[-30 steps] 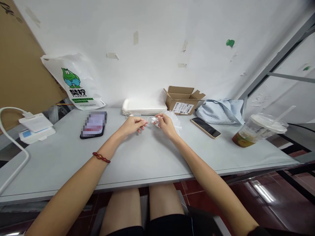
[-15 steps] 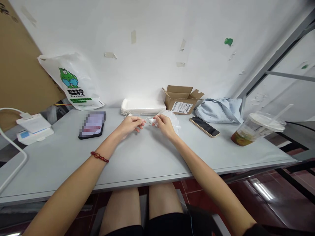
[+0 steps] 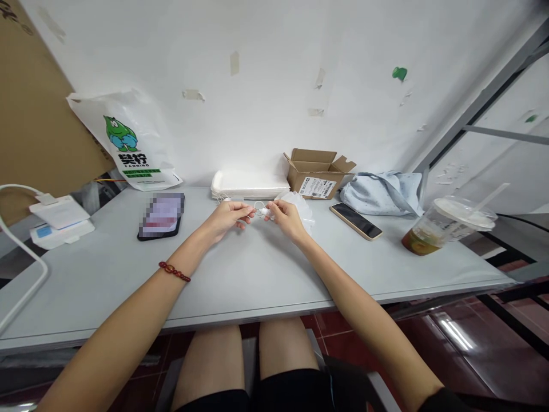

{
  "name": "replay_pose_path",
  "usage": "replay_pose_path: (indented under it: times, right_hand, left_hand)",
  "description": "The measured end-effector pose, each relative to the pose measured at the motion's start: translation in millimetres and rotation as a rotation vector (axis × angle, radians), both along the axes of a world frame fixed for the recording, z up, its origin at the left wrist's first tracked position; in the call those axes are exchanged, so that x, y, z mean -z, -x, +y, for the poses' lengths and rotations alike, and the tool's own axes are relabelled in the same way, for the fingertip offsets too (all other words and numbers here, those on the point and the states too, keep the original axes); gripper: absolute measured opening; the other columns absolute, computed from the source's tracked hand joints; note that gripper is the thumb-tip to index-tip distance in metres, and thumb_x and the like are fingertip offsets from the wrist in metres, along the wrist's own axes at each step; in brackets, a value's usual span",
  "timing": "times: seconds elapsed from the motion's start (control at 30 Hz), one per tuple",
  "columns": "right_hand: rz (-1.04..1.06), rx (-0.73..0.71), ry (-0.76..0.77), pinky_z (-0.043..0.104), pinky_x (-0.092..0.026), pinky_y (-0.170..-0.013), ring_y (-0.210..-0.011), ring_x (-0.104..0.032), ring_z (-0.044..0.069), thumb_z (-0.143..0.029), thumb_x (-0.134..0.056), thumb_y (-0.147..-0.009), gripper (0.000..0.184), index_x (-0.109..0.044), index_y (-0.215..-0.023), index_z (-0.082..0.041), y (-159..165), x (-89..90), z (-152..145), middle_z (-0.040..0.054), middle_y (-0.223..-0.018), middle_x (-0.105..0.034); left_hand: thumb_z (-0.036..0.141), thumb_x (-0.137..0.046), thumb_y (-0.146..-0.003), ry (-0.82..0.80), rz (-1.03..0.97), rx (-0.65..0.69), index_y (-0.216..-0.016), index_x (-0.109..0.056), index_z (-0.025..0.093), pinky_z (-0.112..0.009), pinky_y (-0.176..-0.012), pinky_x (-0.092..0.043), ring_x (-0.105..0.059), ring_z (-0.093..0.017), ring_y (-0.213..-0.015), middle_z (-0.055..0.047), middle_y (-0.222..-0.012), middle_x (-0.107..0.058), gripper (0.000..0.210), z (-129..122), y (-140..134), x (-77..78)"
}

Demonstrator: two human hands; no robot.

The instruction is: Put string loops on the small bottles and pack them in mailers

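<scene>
Above the middle of the table, my left hand point(image 3: 231, 218) and my right hand point(image 3: 283, 217) face each other a few centimetres apart. Between them runs a thin white cord point(image 3: 259, 203), bent into a small loop. My left fingertips pinch one part of this cord. In the right fingertips is a small white piece point(image 3: 263, 212) joined to the cord; its exact kind is too small to tell. Behind my left hand lies more thin white cord point(image 3: 222, 197). Small clear plastic bags point(image 3: 300, 205) lie just beyond my right hand.
At the back stand a stack of white envelopes point(image 3: 251, 184) and an open cardboard box point(image 3: 317, 177). A pale blue cloth point(image 3: 381, 191), a phone point(image 3: 355, 221) and a drink cup point(image 3: 446, 226) are right. Another phone point(image 3: 162, 216), a plastic bag point(image 3: 132, 143) and a white charger point(image 3: 60, 214) are left.
The cord loop between my fingertips has risen and become rounder. Both hands stay almost in place.
</scene>
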State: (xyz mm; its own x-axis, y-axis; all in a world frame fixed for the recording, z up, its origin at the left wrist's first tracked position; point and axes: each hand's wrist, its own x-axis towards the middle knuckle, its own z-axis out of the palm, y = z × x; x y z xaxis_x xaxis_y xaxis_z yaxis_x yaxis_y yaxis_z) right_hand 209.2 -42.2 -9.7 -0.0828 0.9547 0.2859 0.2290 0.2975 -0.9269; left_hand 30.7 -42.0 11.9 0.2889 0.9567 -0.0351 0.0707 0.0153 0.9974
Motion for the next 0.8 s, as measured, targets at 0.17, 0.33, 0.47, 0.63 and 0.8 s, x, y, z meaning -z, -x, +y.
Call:
replay_pose_path:
  times: [0.17, 0.33, 0.47, 0.63, 0.8]
  right_hand:
    - [0.014, 0.001, 0.019, 0.023, -0.033, -0.05, -0.053, -0.045, 0.011, -0.047, -0.048, -0.082, 0.034, -0.059, -0.08, -0.015, 0.2, -3.0, -2.1, 0.0023, -0.061, -0.062]
    - [0.03, -0.002, 0.037, 0.023, -0.032, -0.05, -0.049, -0.04, 0.009, -0.049, -0.049, -0.081, 0.036, -0.059, -0.079, -0.015, 0.0, -4.9, -3.8, 0.0014, -0.06, -0.061]
    - [0.034, -0.017, 0.049, 0.023, -0.03, -0.047, -0.047, -0.036, 0.008, -0.052, -0.05, -0.08, 0.038, -0.059, -0.079, -0.015, 0.2, -5.3, -4.2, 0.001, -0.059, -0.06]
    - [0.034, -0.022, 0.044, 0.023, -0.03, -0.047, -0.047, -0.036, 0.008, -0.052, -0.05, -0.08, 0.038, -0.059, -0.079, -0.015, 0.2, -5.7, -4.8, 0.0015, -0.06, -0.06]
    - [0.052, -0.024, 0.051, 0.023, -0.03, -0.046, -0.046, -0.037, 0.008, -0.054, -0.05, -0.079, 0.039, -0.058, -0.079, -0.015, 0.5, -5.7, -5.0, 0.0016, -0.059, -0.06]
  left_hand:
    - [0.039, -0.072, -0.068, 0.004, -0.019, 0.031, -0.074, -0.068, 0.013, -0.026, -0.056, -0.042, -0.054, -0.012, -0.066, -0.006, -0.081, -0.062, 0.026, 0.9, 0.9, 2.1]
    - [0.039, -0.072, -0.068, -0.002, -0.028, 0.04, -0.073, -0.068, 0.013, -0.026, -0.056, -0.041, -0.054, -0.012, -0.066, -0.006, -0.081, -0.061, 0.027, 0.6, 0.7, 1.5]
    - [0.04, -0.073, -0.067, -0.003, -0.028, 0.03, -0.072, -0.068, 0.014, -0.027, -0.056, -0.042, -0.053, -0.013, -0.065, -0.006, -0.078, -0.061, 0.027, -1.6, 0.3, -1.3]
    - [0.039, -0.073, -0.067, 0.005, -0.024, 0.021, -0.071, -0.067, 0.014, -0.027, -0.056, -0.042, -0.053, -0.012, -0.064, -0.006, -0.077, -0.061, 0.027, -2.8, -0.2, -3.0]
    - [0.04, -0.072, -0.068, -0.005, -0.017, 0.023, -0.071, -0.068, 0.013, -0.027, -0.056, -0.042, -0.054, -0.013, -0.064, -0.006, -0.078, -0.061, 0.027, -1.6, 0.3, -1.3]
